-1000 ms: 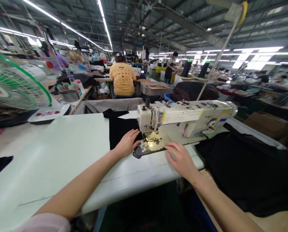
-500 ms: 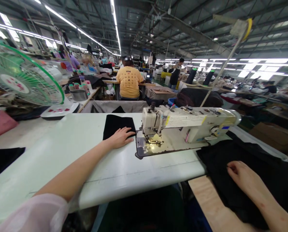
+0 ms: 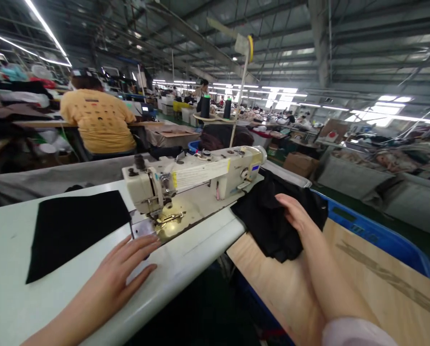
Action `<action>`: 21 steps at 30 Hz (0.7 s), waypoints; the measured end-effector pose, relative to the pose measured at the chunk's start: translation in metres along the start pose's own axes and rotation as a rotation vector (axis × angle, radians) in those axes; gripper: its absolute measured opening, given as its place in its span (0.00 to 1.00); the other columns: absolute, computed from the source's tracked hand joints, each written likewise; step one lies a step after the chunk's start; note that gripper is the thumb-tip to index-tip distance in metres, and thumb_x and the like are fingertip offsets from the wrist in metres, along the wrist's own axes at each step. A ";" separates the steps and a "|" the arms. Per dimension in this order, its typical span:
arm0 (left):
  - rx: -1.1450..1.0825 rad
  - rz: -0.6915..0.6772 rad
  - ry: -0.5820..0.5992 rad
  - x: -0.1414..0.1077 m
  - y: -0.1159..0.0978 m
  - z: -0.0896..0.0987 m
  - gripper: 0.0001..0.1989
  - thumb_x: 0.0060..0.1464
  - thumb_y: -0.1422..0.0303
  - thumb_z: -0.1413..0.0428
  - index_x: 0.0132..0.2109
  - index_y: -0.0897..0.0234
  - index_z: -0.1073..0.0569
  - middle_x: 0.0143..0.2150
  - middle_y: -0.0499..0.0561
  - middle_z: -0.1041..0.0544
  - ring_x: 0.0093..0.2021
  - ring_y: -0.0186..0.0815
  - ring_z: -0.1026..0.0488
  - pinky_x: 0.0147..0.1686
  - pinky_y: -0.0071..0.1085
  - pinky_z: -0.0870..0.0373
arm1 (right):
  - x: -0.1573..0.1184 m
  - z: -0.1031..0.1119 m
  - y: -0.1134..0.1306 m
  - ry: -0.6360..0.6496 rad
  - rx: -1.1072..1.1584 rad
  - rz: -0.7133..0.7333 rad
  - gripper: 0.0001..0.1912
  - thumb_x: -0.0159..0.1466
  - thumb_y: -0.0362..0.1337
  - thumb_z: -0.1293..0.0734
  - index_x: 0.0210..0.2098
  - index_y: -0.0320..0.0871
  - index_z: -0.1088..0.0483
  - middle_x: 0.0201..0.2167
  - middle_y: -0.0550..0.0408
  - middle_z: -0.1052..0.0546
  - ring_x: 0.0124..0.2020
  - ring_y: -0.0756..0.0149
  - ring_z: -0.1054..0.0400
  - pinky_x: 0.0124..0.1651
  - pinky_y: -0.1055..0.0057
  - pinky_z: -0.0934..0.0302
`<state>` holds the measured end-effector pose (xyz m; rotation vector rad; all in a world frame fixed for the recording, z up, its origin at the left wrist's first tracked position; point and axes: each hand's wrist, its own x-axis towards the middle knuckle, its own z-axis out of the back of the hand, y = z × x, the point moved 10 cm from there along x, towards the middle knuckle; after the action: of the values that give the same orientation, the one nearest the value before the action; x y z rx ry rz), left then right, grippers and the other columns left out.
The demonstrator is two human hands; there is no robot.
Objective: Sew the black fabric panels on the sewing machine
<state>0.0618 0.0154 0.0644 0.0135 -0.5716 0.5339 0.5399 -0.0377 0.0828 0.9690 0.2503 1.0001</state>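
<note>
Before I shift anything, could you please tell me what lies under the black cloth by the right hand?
The black cloth lies over the wooden board and the edge of the white tabletop; anything fully covered cannot be seen.

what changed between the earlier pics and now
Left hand came off the left cloth, toward the machine bed's near edge. Right hand moved right from the machine to the right cloth, now bunched; grip unclear. View turned right. Machine stayed put.
</note>
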 end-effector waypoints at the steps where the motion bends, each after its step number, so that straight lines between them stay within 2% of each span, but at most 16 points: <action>1: -0.029 -0.006 -0.001 0.005 -0.011 0.002 0.22 0.62 0.55 0.48 0.61 0.51 0.29 0.58 0.52 0.23 0.56 0.45 0.25 0.66 0.49 0.40 | -0.003 -0.004 0.007 -0.001 0.006 0.006 0.06 0.50 0.41 0.34 0.24 0.46 0.29 0.22 0.56 0.26 0.28 0.62 0.31 0.31 0.70 0.41; 6: -0.151 -0.045 0.056 0.035 -0.059 0.000 0.20 0.63 0.61 0.46 0.61 0.50 0.29 0.57 0.53 0.23 0.57 0.45 0.26 0.64 0.47 0.35 | -0.023 -0.039 0.055 0.130 0.083 0.085 0.06 0.48 0.39 0.32 0.25 0.44 0.28 0.24 0.58 0.26 0.28 0.65 0.34 0.34 0.70 0.41; 8: -0.196 -0.043 0.078 0.045 -0.075 -0.004 0.24 0.63 0.63 0.47 0.65 0.51 0.35 0.61 0.54 0.26 0.60 0.45 0.28 0.62 0.45 0.32 | -0.029 -0.046 0.074 0.156 0.124 0.101 0.06 0.48 0.38 0.33 0.25 0.44 0.29 0.24 0.59 0.28 0.28 0.66 0.36 0.34 0.70 0.42; 10: -0.228 0.004 0.081 0.054 -0.084 -0.009 0.31 0.63 0.64 0.47 0.71 0.53 0.45 0.66 0.57 0.32 0.63 0.46 0.31 0.61 0.45 0.31 | -0.036 -0.053 0.093 0.193 0.170 0.108 0.05 0.49 0.38 0.35 0.24 0.44 0.31 0.23 0.59 0.29 0.27 0.67 0.37 0.33 0.70 0.43; 13: -0.258 0.109 0.032 0.066 -0.088 -0.012 0.44 0.60 0.65 0.43 0.74 0.54 0.60 0.72 0.61 0.44 0.70 0.50 0.41 0.64 0.50 0.36 | -0.059 -0.080 0.119 0.407 0.338 0.081 0.05 0.52 0.38 0.35 0.25 0.43 0.31 0.21 0.61 0.30 0.24 0.70 0.39 0.30 0.72 0.45; 16: -0.314 0.101 -0.084 0.078 -0.096 0.000 0.51 0.55 0.61 0.37 0.74 0.55 0.61 0.74 0.63 0.50 0.73 0.53 0.50 0.67 0.54 0.44 | -0.096 -0.118 0.141 0.688 0.533 0.011 0.05 0.51 0.37 0.31 0.25 0.41 0.30 0.21 0.62 0.31 0.23 0.73 0.42 0.28 0.76 0.47; 17: -0.352 0.066 -0.123 0.082 -0.101 0.007 0.50 0.53 0.59 0.35 0.73 0.56 0.56 0.73 0.63 0.47 0.73 0.54 0.50 0.68 0.54 0.45 | -0.111 -0.130 0.148 0.781 0.569 -0.001 0.07 0.51 0.37 0.29 0.25 0.41 0.29 0.22 0.63 0.30 0.24 0.74 0.41 0.28 0.76 0.47; 18: -0.403 0.021 -0.153 0.085 -0.106 0.015 0.45 0.53 0.59 0.35 0.71 0.57 0.47 0.70 0.64 0.40 0.71 0.53 0.45 0.67 0.54 0.44 | -0.125 -0.140 0.156 0.868 0.595 -0.005 0.09 0.51 0.39 0.27 0.26 0.40 0.29 0.22 0.62 0.30 0.24 0.73 0.41 0.28 0.76 0.46; 19: -0.463 -0.009 -0.175 0.088 -0.110 0.023 0.35 0.54 0.59 0.35 0.65 0.59 0.37 0.64 0.63 0.31 0.66 0.52 0.36 0.65 0.52 0.39 | -0.137 -0.148 0.163 0.940 0.609 -0.001 0.11 0.51 0.41 0.26 0.27 0.40 0.28 0.23 0.62 0.29 0.24 0.73 0.39 0.28 0.76 0.45; 20: -0.519 -0.005 -0.197 0.091 -0.109 0.031 0.22 0.56 0.60 0.37 0.56 0.60 0.28 0.54 0.60 0.23 0.58 0.48 0.28 0.60 0.47 0.33 | -0.145 -0.151 0.169 0.959 0.612 0.017 0.14 0.52 0.45 0.25 0.28 0.40 0.27 0.23 0.61 0.28 0.24 0.71 0.37 0.28 0.75 0.42; 21: -0.562 0.045 -0.229 0.092 -0.103 0.040 0.11 0.57 0.62 0.39 0.46 0.60 0.24 0.43 0.56 0.19 0.47 0.43 0.22 0.53 0.41 0.27 | -0.148 -0.150 0.175 0.923 0.610 0.049 0.17 0.54 0.50 0.26 0.30 0.41 0.25 0.24 0.59 0.26 0.25 0.69 0.34 0.29 0.73 0.39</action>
<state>0.1569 -0.0363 0.1599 -0.4772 -0.9319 0.4031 0.2667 -0.0388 0.0985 0.9858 1.3652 1.4056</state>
